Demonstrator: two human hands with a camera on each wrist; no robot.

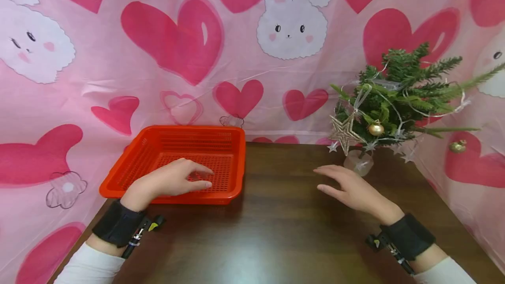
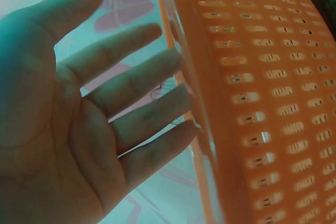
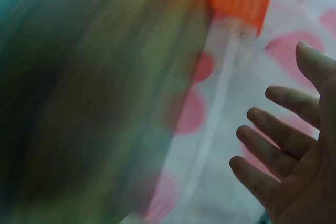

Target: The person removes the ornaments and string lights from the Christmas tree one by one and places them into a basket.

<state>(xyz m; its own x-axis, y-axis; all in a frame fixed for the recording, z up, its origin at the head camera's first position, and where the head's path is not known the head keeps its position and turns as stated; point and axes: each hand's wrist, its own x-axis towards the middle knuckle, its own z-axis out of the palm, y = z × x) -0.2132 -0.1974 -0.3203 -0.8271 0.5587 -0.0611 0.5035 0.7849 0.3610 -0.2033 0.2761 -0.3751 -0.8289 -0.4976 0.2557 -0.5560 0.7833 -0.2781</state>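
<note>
An orange-red plastic basket (image 1: 238, 161) with a slotted bottom stands at the left of the table. Over its front part hovers my left hand (image 1: 169, 181), fingers relaxed and holding nothing. In the left wrist view the fingers spread beside the basket's slotted side (image 2: 283, 114). My right hand (image 1: 351, 189) is in the air in front of a small green Christmas tree (image 1: 394, 95), its fingers loosely extended. Nothing lies in its palm in the right wrist view. The tree bears a glittery star ornament (image 1: 345, 132), a gold ball (image 1: 376, 129) and a light string.
Both hands are above a dark brown wooden table (image 1: 252, 240). A pink curtain (image 1: 244, 65) with hearts and rabbits hangs behind and at the sides. Another gold ball (image 1: 457, 146) hangs right of the tree. Black bands (image 1: 408, 236) with small cameras wrap both wrists.
</note>
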